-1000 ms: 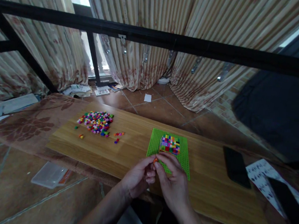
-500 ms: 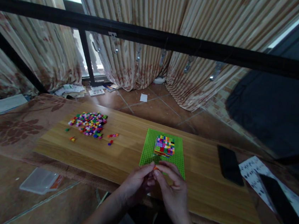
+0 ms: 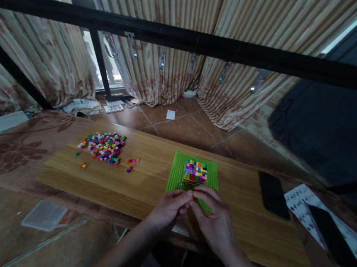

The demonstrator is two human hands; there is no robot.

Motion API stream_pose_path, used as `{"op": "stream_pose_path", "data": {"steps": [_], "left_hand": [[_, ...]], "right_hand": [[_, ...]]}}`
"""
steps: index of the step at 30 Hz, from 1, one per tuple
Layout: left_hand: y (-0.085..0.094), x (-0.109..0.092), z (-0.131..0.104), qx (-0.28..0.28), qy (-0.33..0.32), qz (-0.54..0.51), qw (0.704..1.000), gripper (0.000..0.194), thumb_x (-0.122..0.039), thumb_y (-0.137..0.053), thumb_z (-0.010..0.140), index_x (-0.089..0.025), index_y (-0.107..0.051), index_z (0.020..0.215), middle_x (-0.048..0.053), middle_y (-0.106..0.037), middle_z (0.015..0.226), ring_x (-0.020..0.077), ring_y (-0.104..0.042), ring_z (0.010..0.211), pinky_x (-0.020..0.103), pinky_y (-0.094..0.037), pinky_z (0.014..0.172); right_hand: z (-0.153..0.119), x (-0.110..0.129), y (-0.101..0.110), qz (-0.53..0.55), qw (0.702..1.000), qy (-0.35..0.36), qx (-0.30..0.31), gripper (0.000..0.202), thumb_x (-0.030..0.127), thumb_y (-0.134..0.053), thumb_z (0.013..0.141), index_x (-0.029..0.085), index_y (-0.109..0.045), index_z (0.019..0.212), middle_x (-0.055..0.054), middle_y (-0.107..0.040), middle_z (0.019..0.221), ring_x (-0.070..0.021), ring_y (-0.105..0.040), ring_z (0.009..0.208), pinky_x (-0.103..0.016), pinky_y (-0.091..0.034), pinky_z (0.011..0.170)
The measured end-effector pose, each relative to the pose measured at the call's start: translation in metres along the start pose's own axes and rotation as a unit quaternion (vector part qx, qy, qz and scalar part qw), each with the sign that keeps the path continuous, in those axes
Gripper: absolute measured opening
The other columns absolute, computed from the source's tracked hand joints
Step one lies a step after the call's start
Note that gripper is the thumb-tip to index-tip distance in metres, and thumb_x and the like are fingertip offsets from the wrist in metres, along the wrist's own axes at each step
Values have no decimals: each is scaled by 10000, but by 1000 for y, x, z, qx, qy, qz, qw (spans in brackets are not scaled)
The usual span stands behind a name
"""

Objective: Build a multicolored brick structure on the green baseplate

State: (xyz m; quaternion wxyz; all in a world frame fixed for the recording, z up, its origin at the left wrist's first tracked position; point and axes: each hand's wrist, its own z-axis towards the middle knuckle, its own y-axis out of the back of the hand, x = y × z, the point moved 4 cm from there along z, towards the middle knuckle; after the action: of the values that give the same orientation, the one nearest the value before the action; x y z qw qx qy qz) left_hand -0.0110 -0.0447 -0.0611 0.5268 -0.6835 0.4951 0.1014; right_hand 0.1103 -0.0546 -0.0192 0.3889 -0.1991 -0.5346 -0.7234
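My left hand (image 3: 170,207) and my right hand (image 3: 213,207) meet over the near edge of the green baseplate (image 3: 177,171). Between their fingertips is a small orange toy brick (image 3: 190,197), pinched from both sides and partly covered by the fingers. Just beyond my hands, a block built of many-coloured bricks (image 3: 195,172) stands on the baseplate. Its top is a patchwork of red, yellow, purple, white and other colours.
Loose bricks lie in a heap (image 3: 103,146) at the table's left, with small groups of bricks (image 3: 131,161) nearby. On the right are a black phone (image 3: 274,195), a printed sheet (image 3: 299,195) and another dark device (image 3: 335,237). A clear plastic box (image 3: 44,215) lies on the floor.
Both hands have shifted slightly right and remain together on the orange brick. The right wrist has turned a little. The whole view has moved slightly.
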Motion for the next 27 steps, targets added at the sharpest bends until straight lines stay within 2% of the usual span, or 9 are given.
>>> {"op": "stream_pose_path", "data": {"steps": [5, 10, 15, 21, 24, 27], "left_hand": [[-3, -5, 3, -12, -24, 26, 999, 460, -529, -770, 651, -133, -540, 699, -69, -412, 549, 19, -284, 449, 194, -153, 440], [-3, -4, 3, 17, 5, -21, 1000, 457, -507, -790, 637, -127, -555, 729, -50, -457, 636, 4, -271, 452, 188, -133, 426], [-2, -2, 4, 11, 21, -31, 999, 438, -457, -815, 612, -120, -559, 728, -52, -446, 625, 8, -270, 461, 189, -122, 428], [-9, -7, 11, 5, 2, -26, 1000, 438, -452, -817, 599, -136, -524, 675, -62, -439, 604, 8, -255, 450, 199, -117, 437], [-9, -7, 15, -14, -20, -2, 1000, 403, -469, -780, 639, -135, -566, 712, -60, -453, 605, 15, -262, 444, 203, -139, 438], [-5, -5, 20, -56, -70, 55, 994, 357, -469, -726, 696, -140, -640, 803, -62, -448, 581, 38, -298, 453, 206, -196, 449]], "right_hand": [[7, 0, 4, -22, 999, 24, -5, 125, 249, -597, 869, 259, -707, 927, -28, -644, 1009, -169, -608, 953, -320, -509, 828], [4, -7, 2, -8, 999, 9, -42, 171, 318, -581, 888, 268, -721, 971, -50, -638, 1060, -180, -615, 975, -343, -525, 845], [2, -7, 2, -32, 997, 23, -65, 174, 317, -589, 881, 271, -725, 980, -57, -646, 1083, -194, -613, 992, -369, -527, 859], [13, -8, 9, -46, 998, 37, -26, 157, 311, -570, 899, 254, -712, 934, -39, -654, 1032, -178, -598, 980, -337, -514, 850], [24, -16, 11, -92, 993, 58, -52, 177, 313, -557, 906, 232, -711, 939, -50, -656, 1020, -187, -585, 961, -352, -500, 844], [34, -24, 8, -163, 981, 77, -76, 220, 306, -516, 921, 228, -719, 954, -65, -659, 1025, -209, -568, 956, -390, -482, 852]]}}
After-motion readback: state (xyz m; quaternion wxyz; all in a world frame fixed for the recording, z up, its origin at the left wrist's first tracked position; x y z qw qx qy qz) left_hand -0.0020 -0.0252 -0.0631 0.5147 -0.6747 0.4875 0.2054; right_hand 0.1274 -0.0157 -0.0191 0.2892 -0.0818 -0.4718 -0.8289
